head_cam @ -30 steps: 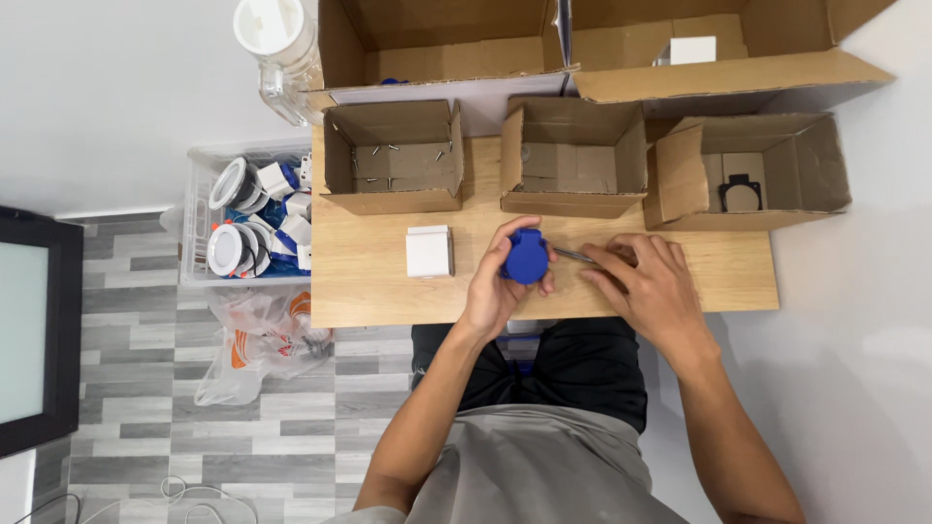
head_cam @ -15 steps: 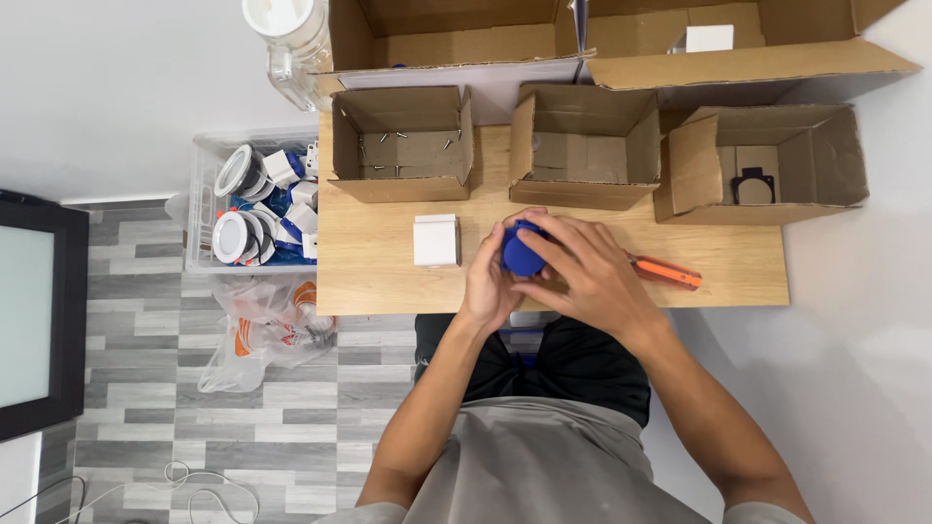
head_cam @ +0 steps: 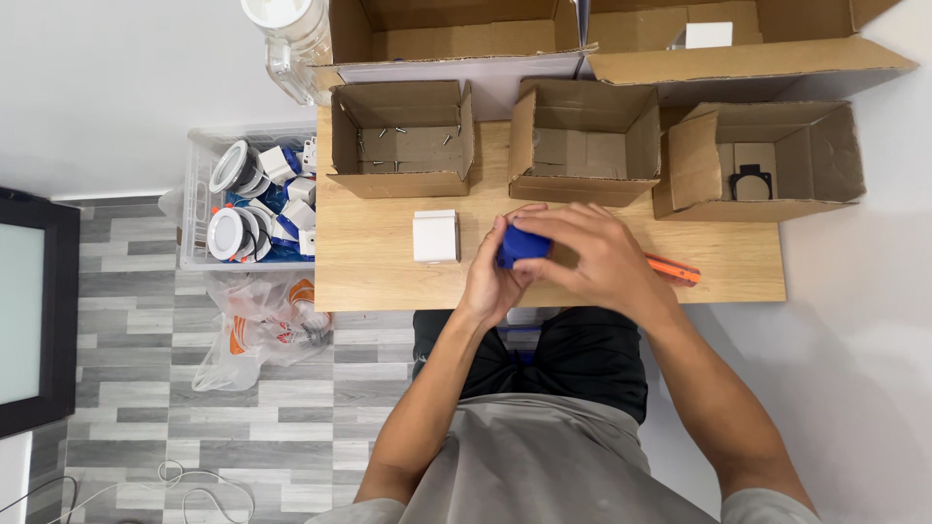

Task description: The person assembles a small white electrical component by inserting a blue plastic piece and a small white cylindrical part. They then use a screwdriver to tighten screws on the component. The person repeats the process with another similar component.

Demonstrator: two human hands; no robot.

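— Head view: what are your hands doing?
— I'm cupping a blue part [head_cam: 522, 244] over the wooden surface [head_cam: 388, 281]; my left hand [head_cam: 492, 281] fingers are clamped under it, my right hand [head_cam: 597, 254] fingers closing over its top.
— Anything nearby?
— A small white box [head_cam: 435, 236] is sitting just left; an orange tool [head_cam: 675, 269] is lying behind my right wrist.
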